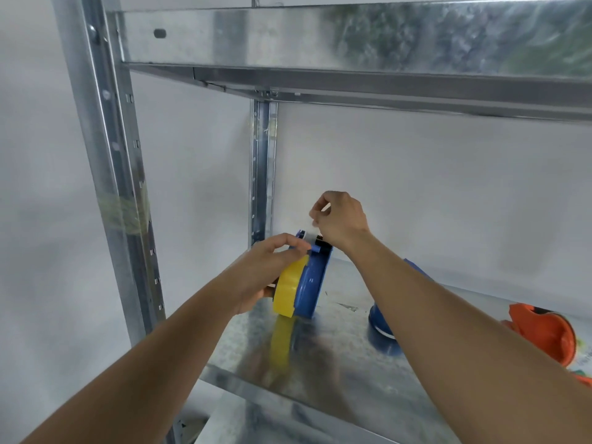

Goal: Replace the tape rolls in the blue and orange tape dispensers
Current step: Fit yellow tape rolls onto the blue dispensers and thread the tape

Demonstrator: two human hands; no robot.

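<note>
A blue tape dispenser [312, 283] stands upright on the metal shelf [336, 357] with a yellow tape roll [286, 291] mounted on its left side. My left hand [269, 270] grips the roll and the dispenser from the left. Just above the dispenser's toothed head, my right hand [341, 221] pinches the loose end of the tape between thumb and fingers. An orange tape dispenser [544, 330] lies at the right of the shelf, partly cut off by the frame edge.
A second blue piece [382, 325] sits behind my right forearm, mostly hidden. Galvanised uprights [109, 149] stand to the left and at the back corner [262, 174]. Another shelf [352, 43] hangs overhead. A white wall is behind.
</note>
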